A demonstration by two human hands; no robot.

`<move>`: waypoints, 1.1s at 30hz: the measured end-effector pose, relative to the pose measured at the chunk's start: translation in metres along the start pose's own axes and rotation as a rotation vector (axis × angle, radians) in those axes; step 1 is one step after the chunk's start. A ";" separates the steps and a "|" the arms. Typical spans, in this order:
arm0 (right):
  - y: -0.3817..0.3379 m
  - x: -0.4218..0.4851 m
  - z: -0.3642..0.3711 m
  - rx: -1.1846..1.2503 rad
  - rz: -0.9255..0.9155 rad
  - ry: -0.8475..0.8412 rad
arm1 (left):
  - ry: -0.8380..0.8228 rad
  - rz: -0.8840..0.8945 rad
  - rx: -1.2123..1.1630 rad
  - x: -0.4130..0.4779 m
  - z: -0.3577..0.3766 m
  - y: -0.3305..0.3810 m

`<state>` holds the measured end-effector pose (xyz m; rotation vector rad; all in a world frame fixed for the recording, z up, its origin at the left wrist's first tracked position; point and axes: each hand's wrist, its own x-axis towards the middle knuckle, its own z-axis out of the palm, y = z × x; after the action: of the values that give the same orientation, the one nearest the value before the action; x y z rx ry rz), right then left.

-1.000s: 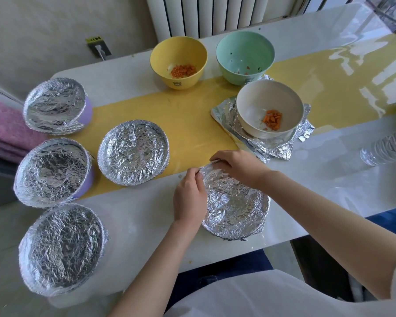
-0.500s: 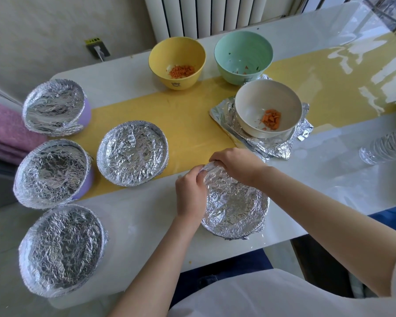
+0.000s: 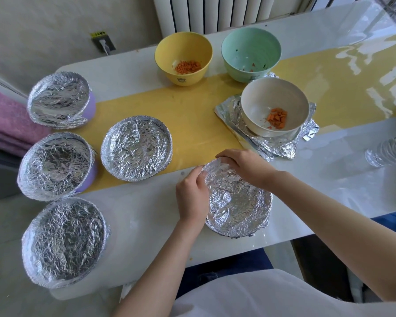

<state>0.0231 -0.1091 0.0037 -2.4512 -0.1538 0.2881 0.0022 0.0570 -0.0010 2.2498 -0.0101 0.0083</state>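
A foil-covered bowl (image 3: 238,202) sits near the table's front edge. My left hand (image 3: 191,195) grips the foil at the bowl's left rim, fingers curled over the edge. My right hand (image 3: 242,165) pinches the foil at the far rim, where the foil looks lifted and folded. A beige bowl (image 3: 274,106) with orange carrot pieces stands on crumpled foil sheets (image 3: 272,145) just behind my right hand.
Several foil-covered bowls stand at the left (image 3: 136,147) (image 3: 55,165) (image 3: 60,99) (image 3: 64,241). A yellow bowl (image 3: 183,58) with carrot bits and a green bowl (image 3: 250,56) stand at the back. A plastic bottle (image 3: 389,149) lies at the right edge.
Both hands have worked along the far-left rim of the near bowl, and the foil there has lifted and folded up. The other bowls have not moved.
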 end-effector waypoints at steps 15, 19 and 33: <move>-0.015 0.002 0.006 -0.279 -0.136 -0.072 | -0.127 0.066 0.023 0.007 -0.002 -0.001; -0.018 0.006 0.006 -0.355 -0.117 -0.099 | -0.103 0.093 0.063 0.005 -0.003 0.001; -0.002 -0.010 -0.005 -0.050 -0.040 0.085 | -0.172 0.068 0.128 -0.007 -0.012 -0.004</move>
<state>0.0148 -0.1127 0.0106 -2.5018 -0.1742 0.1639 -0.0044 0.0689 0.0028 2.3709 -0.1834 -0.1517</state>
